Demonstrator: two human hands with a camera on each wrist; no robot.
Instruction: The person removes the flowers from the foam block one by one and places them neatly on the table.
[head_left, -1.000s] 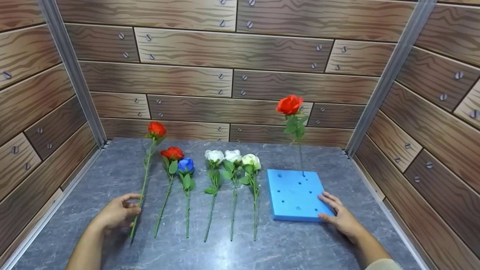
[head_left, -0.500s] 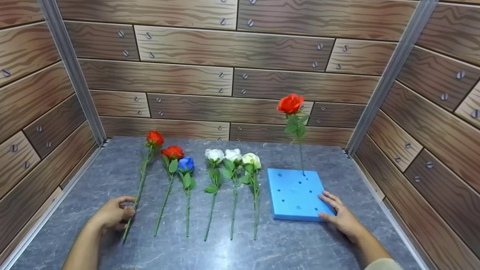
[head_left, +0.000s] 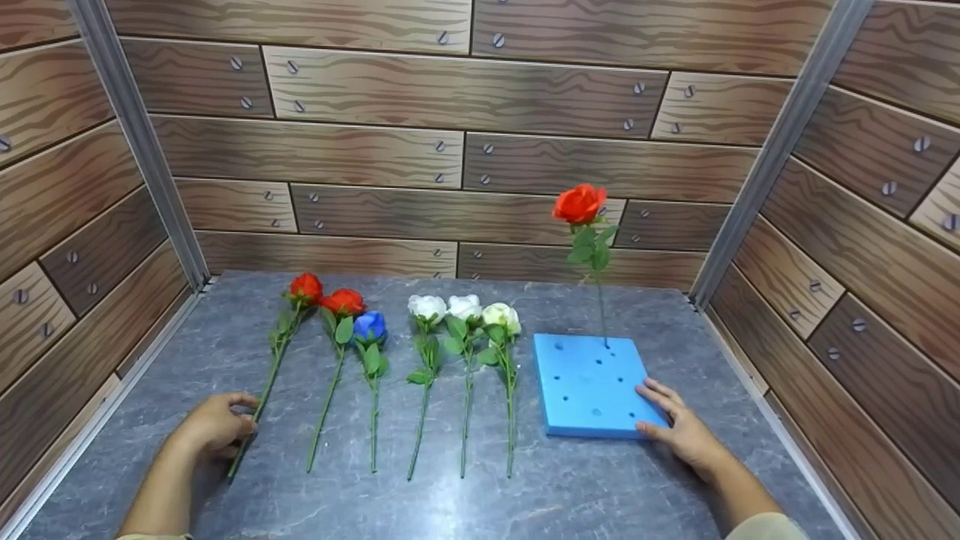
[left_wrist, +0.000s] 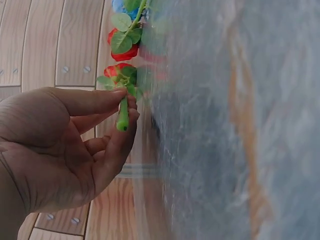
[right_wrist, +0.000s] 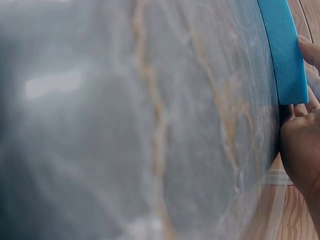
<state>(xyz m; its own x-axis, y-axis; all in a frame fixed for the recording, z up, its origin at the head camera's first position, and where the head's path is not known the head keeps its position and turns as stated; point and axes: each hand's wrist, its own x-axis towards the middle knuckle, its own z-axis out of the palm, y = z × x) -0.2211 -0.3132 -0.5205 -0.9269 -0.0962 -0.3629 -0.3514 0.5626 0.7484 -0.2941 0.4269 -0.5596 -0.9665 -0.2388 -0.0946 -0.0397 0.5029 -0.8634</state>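
Observation:
At the left, my left hand [head_left: 206,429] pinches the lower stem of a red rose [head_left: 306,288] between thumb and fingers. Its cut stem end [left_wrist: 122,119] pokes out past the fingertips in the left wrist view. The rose slants along the table, its bloom beside a second red rose [head_left: 343,301]. My right hand [head_left: 684,429] rests on the right front corner of a blue foam block [head_left: 581,405] with several holes, fingers on its top and side. One red rose [head_left: 580,204] stands upright in a hole at the block's back edge.
Between the hands lie a blue rose [head_left: 370,327], two white roses [head_left: 427,309] and a pale yellow-green rose [head_left: 501,318], stems toward me. The grey marbled table [head_left: 337,510] is enclosed by wood-patterned walls [head_left: 375,165] with metal corner posts [head_left: 139,150].
My left hand has lowered the red rose toward the table and shifted left, and its bloom has dropped beside the second red rose. My right hand and the block have stayed put.

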